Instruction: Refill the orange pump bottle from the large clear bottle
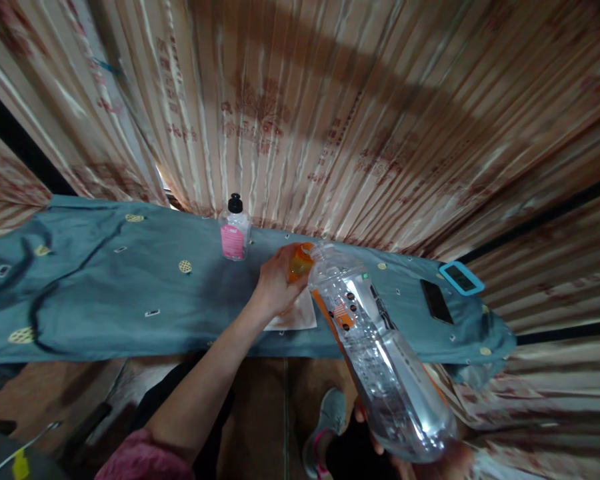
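My left hand (275,283) is wrapped round a small translucent orange bottle (301,263) above the covered table. My right hand (404,467) supports a large clear plastic bottle (375,347) near its base, partly hidden behind it. The big bottle is tilted, its mouth pointing up and left beside the top of the orange bottle; whether they touch is unclear. Under my left hand lies a white tissue or cloth (303,315). A clear bottle with a pink label and black cap (234,233) stands upright behind and left of my left hand.
A teal patterned cloth (105,273) covers the narrow table. On its right side lie a dark phone (437,301) and a blue-framed device (461,278). Pleated curtains (290,120) hang behind and at the sides. Below the front edge, a shoe (333,410) shows on the floor.
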`<action>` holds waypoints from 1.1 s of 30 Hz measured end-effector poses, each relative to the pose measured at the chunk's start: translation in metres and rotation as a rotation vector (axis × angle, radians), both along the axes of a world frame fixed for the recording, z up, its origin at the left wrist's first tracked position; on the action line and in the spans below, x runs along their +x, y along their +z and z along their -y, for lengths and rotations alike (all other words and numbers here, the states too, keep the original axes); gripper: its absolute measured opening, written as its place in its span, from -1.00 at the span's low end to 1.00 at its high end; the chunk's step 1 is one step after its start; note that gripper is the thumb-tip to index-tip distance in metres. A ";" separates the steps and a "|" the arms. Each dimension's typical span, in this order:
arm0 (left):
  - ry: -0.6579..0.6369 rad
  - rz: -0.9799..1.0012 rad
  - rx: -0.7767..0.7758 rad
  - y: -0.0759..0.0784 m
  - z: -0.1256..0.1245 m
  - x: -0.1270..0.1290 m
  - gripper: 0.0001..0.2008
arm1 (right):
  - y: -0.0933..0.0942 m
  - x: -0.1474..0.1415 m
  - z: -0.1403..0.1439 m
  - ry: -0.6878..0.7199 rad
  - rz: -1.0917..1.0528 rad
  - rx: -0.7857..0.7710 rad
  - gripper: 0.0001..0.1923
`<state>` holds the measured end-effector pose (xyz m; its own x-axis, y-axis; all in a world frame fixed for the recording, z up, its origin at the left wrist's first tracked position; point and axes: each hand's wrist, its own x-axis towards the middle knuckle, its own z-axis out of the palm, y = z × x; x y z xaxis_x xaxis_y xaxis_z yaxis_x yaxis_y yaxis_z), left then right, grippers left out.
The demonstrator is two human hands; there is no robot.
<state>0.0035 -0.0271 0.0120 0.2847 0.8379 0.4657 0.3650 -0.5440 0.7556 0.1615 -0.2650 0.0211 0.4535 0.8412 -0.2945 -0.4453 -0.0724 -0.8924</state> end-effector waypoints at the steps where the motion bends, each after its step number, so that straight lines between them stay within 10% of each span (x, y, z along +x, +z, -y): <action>1: 0.004 -0.004 -0.001 0.001 0.000 0.000 -0.58 | 0.003 -0.003 -0.002 -0.051 -0.062 -0.029 -0.20; 21: 0.083 -0.037 0.019 0.000 -0.008 0.004 -0.58 | 0.006 -0.005 -0.006 -0.067 -0.042 0.082 0.00; 27: 0.085 -0.047 -0.005 0.003 -0.008 0.007 -0.65 | -0.005 0.012 -0.001 0.221 -0.059 0.215 -0.40; 33: 0.077 -0.027 0.000 0.001 -0.009 0.008 -0.66 | 0.007 -0.006 -0.005 -0.007 -0.216 0.060 -0.35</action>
